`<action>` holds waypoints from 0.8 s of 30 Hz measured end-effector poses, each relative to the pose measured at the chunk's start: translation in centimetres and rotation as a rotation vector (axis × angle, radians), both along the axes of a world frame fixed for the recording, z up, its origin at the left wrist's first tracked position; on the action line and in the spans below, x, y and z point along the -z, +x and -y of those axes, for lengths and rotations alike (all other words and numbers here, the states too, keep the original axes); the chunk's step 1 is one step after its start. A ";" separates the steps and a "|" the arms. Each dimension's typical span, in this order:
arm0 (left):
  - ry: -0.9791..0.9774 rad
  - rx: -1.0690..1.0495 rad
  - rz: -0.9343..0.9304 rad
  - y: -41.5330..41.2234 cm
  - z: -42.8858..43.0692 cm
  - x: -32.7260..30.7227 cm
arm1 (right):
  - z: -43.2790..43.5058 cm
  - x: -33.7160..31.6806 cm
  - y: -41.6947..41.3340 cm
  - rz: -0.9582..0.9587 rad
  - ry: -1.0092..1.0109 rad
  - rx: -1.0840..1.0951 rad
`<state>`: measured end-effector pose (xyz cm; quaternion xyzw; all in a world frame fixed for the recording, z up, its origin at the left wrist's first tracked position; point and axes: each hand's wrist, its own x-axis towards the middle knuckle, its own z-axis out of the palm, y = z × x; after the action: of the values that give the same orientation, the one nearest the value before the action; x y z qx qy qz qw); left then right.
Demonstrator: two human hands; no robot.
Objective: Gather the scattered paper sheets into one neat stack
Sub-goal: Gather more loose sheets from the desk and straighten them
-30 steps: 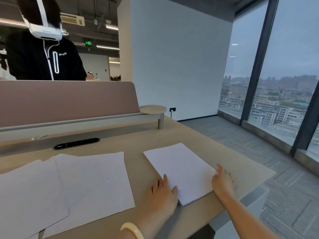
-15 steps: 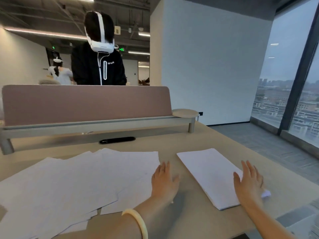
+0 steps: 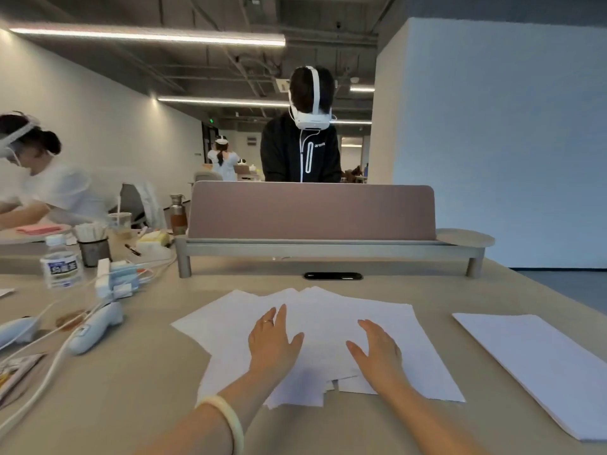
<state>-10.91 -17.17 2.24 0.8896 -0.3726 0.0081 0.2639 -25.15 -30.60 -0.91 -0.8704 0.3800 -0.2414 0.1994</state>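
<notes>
The left hand (image 3: 274,343) lay flat on the loose sheets (image 3: 410,353). Its fingers were straight and a little apart, and it held nothing. A thin ring (image 3: 268,321) was on one finger and a pale bracelet (image 3: 226,418) was on the wrist. The right hand (image 3: 377,351) was just to the right of it, over the same sheets. Its fingers were straight and close together, and it held nothing too. The loose sheets were spread in a messy fan in the middle of the table (image 3: 131,389), with corners poking out at the near side. A tidy stack (image 3: 538,366) of paper sat apart on the right. On the left were a white controller (image 3: 95,326) and a water bottle (image 3: 60,264). At the far side a pinkish divider (image 3: 312,210) stood across the table, with a person in black (image 3: 300,152) behind it
</notes>
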 end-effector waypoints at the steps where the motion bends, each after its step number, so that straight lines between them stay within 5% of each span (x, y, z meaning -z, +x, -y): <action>1: 0.015 -0.030 -0.016 1.4 -1.7 0.2 | -0.8 0.2 1.2 -0.023 0.007 -0.022; 12: 0.147 -0.079 -0.359 7.4 -12.2 2.5 | -4.8 2.3 7.4 -0.353 0.093 0.063; 17: 0.053 -0.034 -0.508 7.0 -12.0 2.1 | -6.6 2.4 8.0 -0.398 0.058 0.050; 24: -0.351 -0.105 -0.786 8.5 -11.7 0.8 | -7.8 1.3 9.0 -0.342 0.083 -0.029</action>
<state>-2.42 -5.45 1.47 0.7845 -0.1912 -0.2546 0.5322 -16.16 -22.80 -2.24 -0.8952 0.4053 -0.0708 0.1710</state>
